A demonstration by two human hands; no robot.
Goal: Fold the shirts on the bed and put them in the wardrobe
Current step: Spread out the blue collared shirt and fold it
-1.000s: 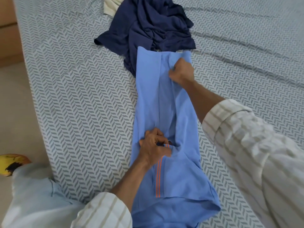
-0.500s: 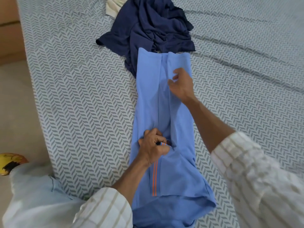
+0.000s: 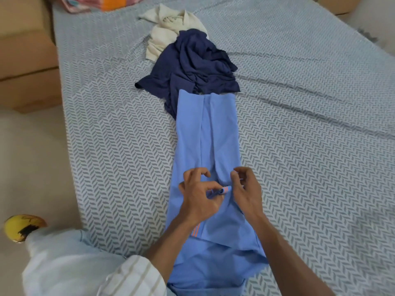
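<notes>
A light blue shirt (image 3: pixel 213 133) lies lengthwise on the bed, both sides folded in to a narrow strip, with orange stripes near its lower part. My left hand (image 3: pixel 198 199) pinches the shirt's striped sleeve cuff at the middle. My right hand (image 3: pixel 248 189) hovers just right of it, fingers curled and touching the cloth; its grip cannot be made out. A crumpled navy shirt (image 3: pixel 192 67) lies past the strip's far end, and a cream shirt (image 3: pixel 168 30) lies behind that.
The bed (image 3: pixel 310 124) has a grey herringbone sheet. Its left edge drops to a beige floor. Cardboard boxes (image 3: pixel 25 60) stand at far left. Pink and orange cloth (image 3: pixel 102 3) lies at the head end. My knee and a yellow slipper (image 3: pixel 21 227) are at lower left.
My right hand came back from the shirt's far end to the middle, beside my left hand. The camera tilted up, showing the cream shirt and the bed's head end.
</notes>
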